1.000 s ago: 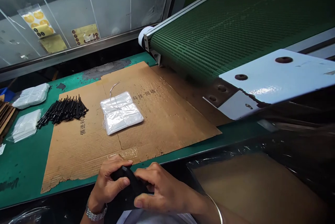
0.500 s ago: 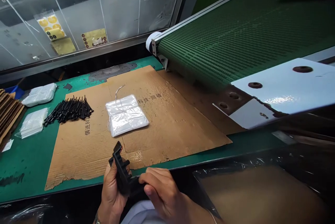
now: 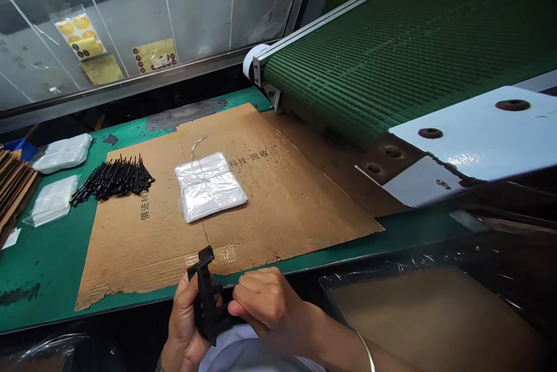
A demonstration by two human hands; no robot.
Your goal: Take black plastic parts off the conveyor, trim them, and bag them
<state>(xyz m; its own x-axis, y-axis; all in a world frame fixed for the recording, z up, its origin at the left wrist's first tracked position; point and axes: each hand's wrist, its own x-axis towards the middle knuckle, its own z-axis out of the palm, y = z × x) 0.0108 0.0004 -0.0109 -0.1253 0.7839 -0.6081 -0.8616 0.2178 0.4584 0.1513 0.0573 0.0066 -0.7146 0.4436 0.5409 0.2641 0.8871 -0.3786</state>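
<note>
The left hand (image 3: pixel 187 322) is clamped on a black, angular bracket-like part (image 3: pixel 205 302), thumb along its side, the part tilted up. It is held just short of the green worktop's (image 3: pixel 52 267) near edge, above the pale cloth (image 3: pixel 248 351) of the person's clothing. The right hand (image 3: pixel 265 302) is curled against the part's right side; whether its fingers pinch anything there, I cannot tell.

The likeliest slip, I judge, is the part twisting out: one hand alone visibly carries it, so a hard push from the right could turn it loose — and with no worktop beneath, it would drop to the lap or floor. The loose heap of thin black rods (image 3: pixel 115 177) straddles the left edge of the flattened brown cardboard sheet (image 3: pixel 296 203); a careless sweep could scatter it. The tied stack of clear plastic bags (image 3: pixel 211 186), mid-sheet, looks slippery — a knock might slide it.
</note>
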